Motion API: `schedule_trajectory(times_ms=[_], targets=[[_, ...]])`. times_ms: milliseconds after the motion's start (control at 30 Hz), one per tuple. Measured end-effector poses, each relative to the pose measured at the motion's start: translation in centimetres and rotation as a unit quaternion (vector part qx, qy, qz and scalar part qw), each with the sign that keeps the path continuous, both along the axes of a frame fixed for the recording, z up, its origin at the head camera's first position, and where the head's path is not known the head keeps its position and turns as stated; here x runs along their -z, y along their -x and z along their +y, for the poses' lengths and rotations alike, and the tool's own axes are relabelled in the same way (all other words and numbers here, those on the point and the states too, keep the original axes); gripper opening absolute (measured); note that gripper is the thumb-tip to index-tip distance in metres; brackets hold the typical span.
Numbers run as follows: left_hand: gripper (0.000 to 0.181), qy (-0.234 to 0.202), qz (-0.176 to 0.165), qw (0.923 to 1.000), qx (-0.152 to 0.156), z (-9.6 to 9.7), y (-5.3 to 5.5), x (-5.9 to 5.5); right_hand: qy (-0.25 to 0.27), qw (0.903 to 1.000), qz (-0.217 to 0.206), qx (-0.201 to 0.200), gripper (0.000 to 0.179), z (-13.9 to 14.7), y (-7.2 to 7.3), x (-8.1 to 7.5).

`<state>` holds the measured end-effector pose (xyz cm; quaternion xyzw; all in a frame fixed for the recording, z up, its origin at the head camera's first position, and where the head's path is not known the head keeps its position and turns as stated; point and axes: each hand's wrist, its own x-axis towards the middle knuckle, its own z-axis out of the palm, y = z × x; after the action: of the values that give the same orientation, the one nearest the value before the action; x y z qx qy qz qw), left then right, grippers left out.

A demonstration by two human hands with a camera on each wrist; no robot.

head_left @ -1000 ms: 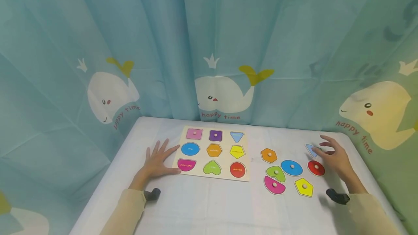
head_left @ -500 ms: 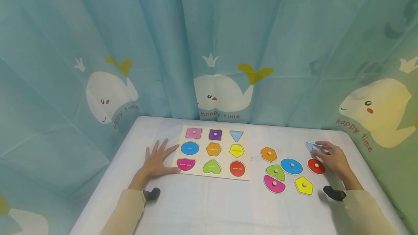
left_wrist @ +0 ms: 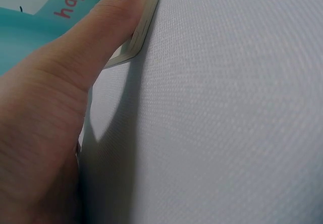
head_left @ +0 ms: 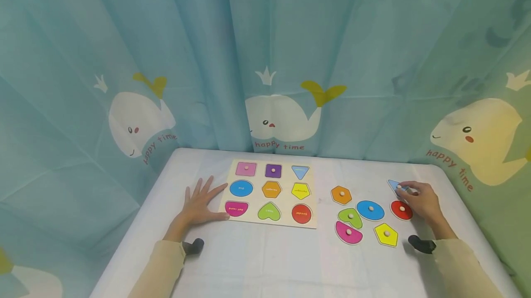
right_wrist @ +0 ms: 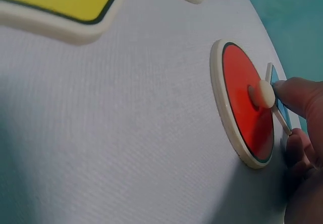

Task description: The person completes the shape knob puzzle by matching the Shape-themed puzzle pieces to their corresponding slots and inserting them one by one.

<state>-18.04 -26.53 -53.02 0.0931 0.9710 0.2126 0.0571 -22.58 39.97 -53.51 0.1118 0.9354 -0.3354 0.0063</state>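
My left hand (head_left: 199, 205) lies with fingers spread at the left edge of the wooden shape puzzle board (head_left: 286, 202). In the left wrist view its thumb (left_wrist: 96, 37) rests on the board's corner. Pink rectangle (head_left: 242, 172) and purple square (head_left: 269, 173) knobbed pieces sit in the board. At the table's far right, my right hand (head_left: 424, 201) pinches the knob of a light-blue triangle puzzle piece (head_left: 392, 184), partly covered by the fingers. A red circle piece (right_wrist: 242, 98) lies just in front of it, overlapping the triangle in the right wrist view.
Between board and right hand lie several knobbed pieces: an orange hexagon (head_left: 338, 192), blue oval (head_left: 365, 208), green heart (head_left: 357, 222), magenta half round (head_left: 352, 239) and yellow pentagon (head_left: 382, 241). A whale-print curtain (head_left: 199, 58) hangs behind the white-covered table (head_left: 257, 261).
My right hand has moved slightly left, its thumb and forefinger closing on the triangle's knob. The left hand stays at the board's edge.
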Motion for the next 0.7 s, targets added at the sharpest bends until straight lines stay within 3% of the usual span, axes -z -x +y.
schedule_trajectory(times_ms=[700], targets=[[0.105, 0.001, 0.0, 1.0, 0.0, -0.01, 0.01, 0.04, -0.015, 0.9999, 0.002, 0.005, 0.041, -0.05, 0.16, 0.01]])
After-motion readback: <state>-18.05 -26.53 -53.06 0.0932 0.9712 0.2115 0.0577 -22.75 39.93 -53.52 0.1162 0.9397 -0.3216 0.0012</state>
